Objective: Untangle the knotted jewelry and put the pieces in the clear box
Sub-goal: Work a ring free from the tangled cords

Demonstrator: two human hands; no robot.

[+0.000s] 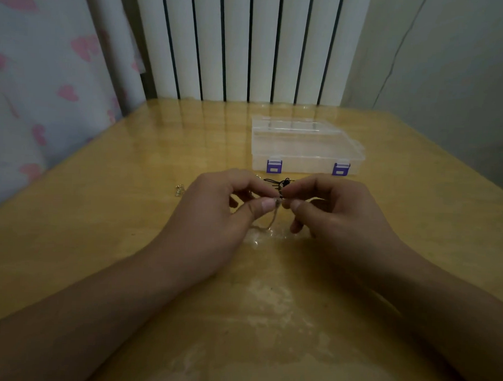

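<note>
My left hand (215, 217) and my right hand (335, 213) meet over the middle of the table, thumbs and forefingers pinching a knotted bundle of jewelry (278, 201). A black cord (279, 182) sticks out above the fingers, and a thin pale chain loop (267, 222) hangs below them toward the tabletop. The clear box (306, 146) with two purple latches sits shut just behind my hands. Parts of the knot are hidden by my fingertips.
A small metallic piece (179, 189) lies on the wooden table (100, 228) to the left of my left hand. A white radiator (249, 45) stands behind the table, a patterned curtain (48, 83) at the left.
</note>
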